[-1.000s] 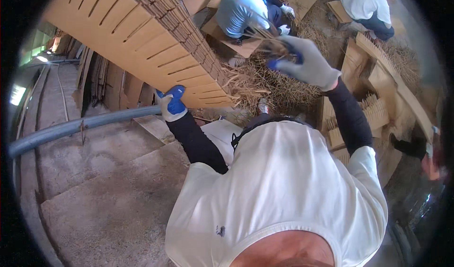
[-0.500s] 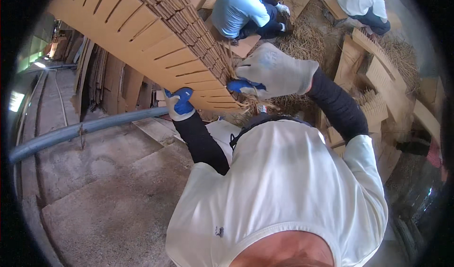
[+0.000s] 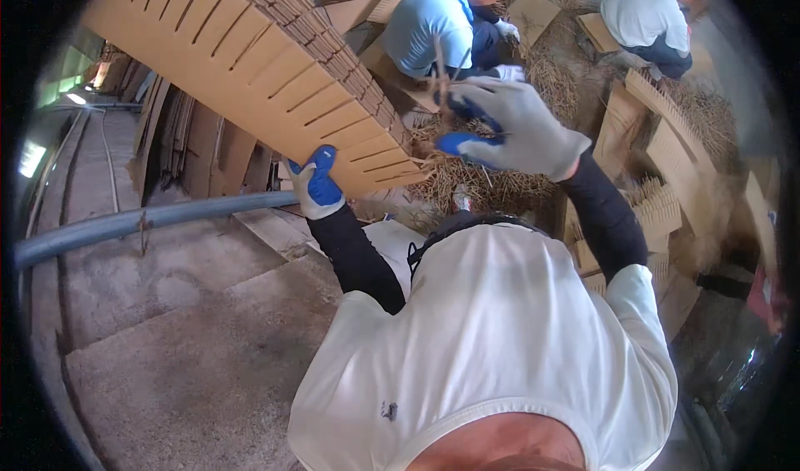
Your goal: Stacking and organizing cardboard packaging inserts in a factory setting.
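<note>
A long stack of slotted cardboard sheets [image 3: 283,96] slants from the upper left down to the middle. Its near face has a row of narrow slits, and its far edge shows many layered strips. My left hand [image 3: 318,186], in a grey glove with blue-coated fingers, grips the stack's lower edge with the thumb on the face. Just off the stack's right end is my right hand [image 3: 517,129], gloved alike, its thumb and fingers spread apart. Thin cardboard scraps [image 3: 442,79] are blurred in the air by its fingertips.
A person in a blue shirt [image 3: 429,25] and another in a white shirt [image 3: 646,17] crouch beyond. Loose cardboard strips [image 3: 500,187] litter the floor. Comb-edged cardboard pieces [image 3: 642,221] lie at right. A grey pipe [image 3: 167,214] crosses the left, near leaning cardboard sheets [image 3: 196,137].
My right hand has come away from the stack's end, moving right and opening, and scraps have come loose. My left hand keeps its hold on the stack.
</note>
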`<state>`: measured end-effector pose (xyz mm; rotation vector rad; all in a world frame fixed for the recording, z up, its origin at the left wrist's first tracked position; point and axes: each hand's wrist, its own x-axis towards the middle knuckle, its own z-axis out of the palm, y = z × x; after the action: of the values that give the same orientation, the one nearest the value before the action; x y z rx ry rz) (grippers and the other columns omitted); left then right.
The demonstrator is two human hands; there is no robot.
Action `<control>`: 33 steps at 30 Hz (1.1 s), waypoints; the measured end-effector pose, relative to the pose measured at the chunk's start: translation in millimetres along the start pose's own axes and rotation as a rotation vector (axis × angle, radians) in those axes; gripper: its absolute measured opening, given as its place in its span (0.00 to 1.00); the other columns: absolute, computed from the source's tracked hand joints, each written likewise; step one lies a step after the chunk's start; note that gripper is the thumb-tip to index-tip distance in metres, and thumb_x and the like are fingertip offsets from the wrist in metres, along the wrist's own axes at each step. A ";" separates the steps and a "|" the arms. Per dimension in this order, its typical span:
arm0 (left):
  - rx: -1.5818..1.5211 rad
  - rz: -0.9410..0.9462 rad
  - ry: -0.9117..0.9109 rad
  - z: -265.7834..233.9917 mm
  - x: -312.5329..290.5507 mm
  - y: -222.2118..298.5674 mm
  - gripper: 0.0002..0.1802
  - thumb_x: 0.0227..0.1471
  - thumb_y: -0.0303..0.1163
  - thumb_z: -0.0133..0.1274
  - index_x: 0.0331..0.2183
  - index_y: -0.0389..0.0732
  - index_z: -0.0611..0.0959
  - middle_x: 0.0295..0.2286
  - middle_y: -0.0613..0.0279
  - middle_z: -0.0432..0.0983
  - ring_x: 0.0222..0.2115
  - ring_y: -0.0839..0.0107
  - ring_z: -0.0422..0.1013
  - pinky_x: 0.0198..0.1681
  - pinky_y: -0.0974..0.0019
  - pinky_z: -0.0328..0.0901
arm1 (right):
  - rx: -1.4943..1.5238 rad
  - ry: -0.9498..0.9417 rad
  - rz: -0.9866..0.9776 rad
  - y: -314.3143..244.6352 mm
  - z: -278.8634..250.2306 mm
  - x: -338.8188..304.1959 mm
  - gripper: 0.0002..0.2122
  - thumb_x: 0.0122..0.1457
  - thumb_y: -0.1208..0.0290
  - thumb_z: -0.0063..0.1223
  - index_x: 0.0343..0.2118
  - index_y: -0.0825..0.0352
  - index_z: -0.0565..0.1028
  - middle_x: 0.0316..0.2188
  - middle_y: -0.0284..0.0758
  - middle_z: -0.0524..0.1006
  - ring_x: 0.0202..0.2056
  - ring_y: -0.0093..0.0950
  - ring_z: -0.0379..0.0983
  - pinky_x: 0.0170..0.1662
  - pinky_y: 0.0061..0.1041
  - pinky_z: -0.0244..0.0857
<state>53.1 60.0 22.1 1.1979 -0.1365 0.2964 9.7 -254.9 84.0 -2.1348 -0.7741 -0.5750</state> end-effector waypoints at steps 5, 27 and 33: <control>-0.020 -0.055 -0.002 7.4 -3.2 -4.6 0.40 0.37 0.30 0.66 0.54 0.36 0.71 0.46 0.54 0.74 0.45 0.61 0.74 0.49 0.61 0.71 | -0.047 -0.089 0.041 -18.5 16.9 25.6 0.21 0.52 0.50 0.62 0.31 0.68 0.75 0.27 0.38 0.76 0.31 0.39 0.75 0.35 0.34 0.68; -0.313 -0.253 -0.185 15.5 -23.3 -25.5 0.33 0.46 0.26 0.62 0.55 0.37 0.71 0.48 0.53 0.75 0.47 0.56 0.74 0.51 0.55 0.71 | 0.238 -0.140 0.033 23.9 -5.4 0.4 0.10 0.55 0.69 0.59 0.37 0.69 0.75 0.26 0.43 0.74 0.25 0.41 0.68 0.32 0.32 0.65; -0.227 -0.257 -0.123 -4.9 -9.3 -32.0 0.32 0.49 0.25 0.59 0.57 0.37 0.69 0.50 0.52 0.73 0.48 0.55 0.74 0.50 0.52 0.71 | 0.022 -0.281 0.088 10.2 -14.7 -18.2 0.27 0.52 0.49 0.59 0.40 0.73 0.73 0.35 0.45 0.77 0.38 0.44 0.75 0.40 0.36 0.68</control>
<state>53.5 52.5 -10.7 0.9946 -0.1179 -0.0181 1.6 -277.8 76.2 -2.2441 -0.8278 -0.2214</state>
